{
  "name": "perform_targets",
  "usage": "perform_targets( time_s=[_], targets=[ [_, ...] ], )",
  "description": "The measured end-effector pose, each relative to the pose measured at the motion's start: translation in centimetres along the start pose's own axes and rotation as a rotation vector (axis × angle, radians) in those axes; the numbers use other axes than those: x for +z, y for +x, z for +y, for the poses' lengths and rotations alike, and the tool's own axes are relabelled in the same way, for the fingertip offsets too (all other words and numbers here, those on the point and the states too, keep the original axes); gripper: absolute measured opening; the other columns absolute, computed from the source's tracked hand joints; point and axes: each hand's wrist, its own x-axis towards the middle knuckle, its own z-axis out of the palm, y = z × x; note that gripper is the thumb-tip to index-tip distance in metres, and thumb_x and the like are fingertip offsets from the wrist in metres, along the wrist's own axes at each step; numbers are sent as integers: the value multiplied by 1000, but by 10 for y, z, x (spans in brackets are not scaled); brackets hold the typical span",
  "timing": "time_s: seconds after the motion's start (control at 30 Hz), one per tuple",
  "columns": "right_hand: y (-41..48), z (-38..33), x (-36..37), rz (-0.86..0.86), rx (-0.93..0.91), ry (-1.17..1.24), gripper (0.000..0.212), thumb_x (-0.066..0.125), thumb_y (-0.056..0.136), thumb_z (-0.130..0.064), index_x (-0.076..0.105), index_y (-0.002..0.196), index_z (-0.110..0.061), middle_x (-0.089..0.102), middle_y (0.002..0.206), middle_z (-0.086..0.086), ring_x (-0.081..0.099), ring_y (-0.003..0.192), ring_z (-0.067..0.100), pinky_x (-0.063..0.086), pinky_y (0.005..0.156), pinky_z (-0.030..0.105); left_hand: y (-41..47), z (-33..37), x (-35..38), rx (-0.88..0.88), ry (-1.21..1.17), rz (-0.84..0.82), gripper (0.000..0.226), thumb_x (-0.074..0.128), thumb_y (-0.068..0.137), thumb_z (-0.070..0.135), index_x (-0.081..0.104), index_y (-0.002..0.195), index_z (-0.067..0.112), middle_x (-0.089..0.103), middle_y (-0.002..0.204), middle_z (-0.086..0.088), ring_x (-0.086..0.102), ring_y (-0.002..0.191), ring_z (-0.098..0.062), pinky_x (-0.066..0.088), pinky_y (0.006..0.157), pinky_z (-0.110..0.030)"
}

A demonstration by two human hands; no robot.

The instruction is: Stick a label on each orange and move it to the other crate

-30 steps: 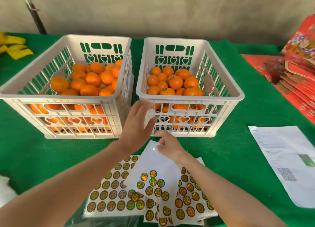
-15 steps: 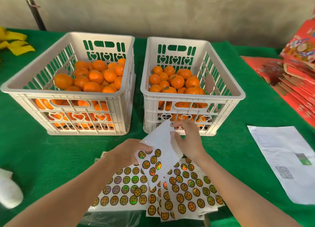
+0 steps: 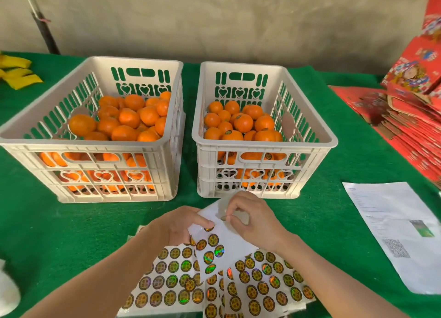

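Your right hand [image 3: 253, 222] pinches 1 label [image 3: 223, 218] at lower center, and your left hand [image 3: 179, 227] grips the sticker sheet [image 3: 230, 237].

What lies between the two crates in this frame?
Only a narrow strip of bare green cloth; the left crate and right crate stand apart. The head view shows it.

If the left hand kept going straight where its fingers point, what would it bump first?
Most likely the right hand, pinching a label just ahead of the left hand on the sticker sheet. Beyond stands the right crate.
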Motion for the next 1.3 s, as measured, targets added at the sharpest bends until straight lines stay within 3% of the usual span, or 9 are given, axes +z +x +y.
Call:
perform_targets(
  time_s=[0.17,0.33,0.5,0.67,0.83,0.93,1.07,1.17,1.3],
  targets=[
    [13,-3,-3,62,90,61,9,63,81,3,64,78,-5,60,75,7,52,72,18,45,68,34,11,2,-1,131,265,106,22,78,74,11,67,92,5,71,90,-14,69,81,-26,56,66,-31],
    [30,-12,-4,112,118,121,12,63,85,0,62,77,-10,61,77,6,55,74,20,48,71,40,4,19,-8,299,746,412,53,72,81,32,55,126,10,64,114,-5,58,97,-13,43,82,-21],
    [56,-28,-1,199,29,170,15,64,85,-1,61,83,-15,58,75,-4,53,71,12,48,65,33,-28,36,-21,538,623,545,1,67,86,25,66,85,24,65,77,11,61,60,-2,45,54,-11],
    [104,-55,-2,285,-74,232,11,62,86,-2,64,87,-13,60,79,-6,56,74,10,49,67,26,-76,63,-42,765,394,698,24,64,89,18,65,65,16,63,51,7,50,40,0,37,42,-9],
    [181,-83,4,315,-132,271,9,60,87,-2,64,89,-9,64,83,5,57,74,11,48,66,22,-112,91,-90,901,392,917,20,61,90,15,64,71,13,62,54,0,49,41,-2,37,38,-14],
    [231,-91,22,248,22,326,10,59,89,-5,63,91,-14,59,83,-11,54,76,0,45,73,15,-113,101,-140,818,462,1127,13,58,90,7,62,95,19,63,65,5,55,50,-7,39,37,-12],
    [271,-92,51,157,176,296,13,60,89,-7,64,101,-8,59,95,-3,53,91,7,47,89,27,-100,108,-201,609,530,1210,23,55,88,0,66,105,10,69,87,-5,58,66,-16,46,58,-23],
    [277,-88,66,152,194,230,13,56,91,-6,64,101,-7,62,99,1,55,94,11,46,86,24,-80,120,-226,454,687,1121,20,57,88,5,68,105,9,64,93,-7,56,82,-20,44,73,-27],
    [280,-79,73,167,228,159,14,49,94,-7,62,98,-12,63,100,-1,58,96,15,49,87,31,-42,145,-234,165,1219,846,22,59,92,26,63,103,8,65,92,-7,61,82,-19,50,74,-27]
  ],
)
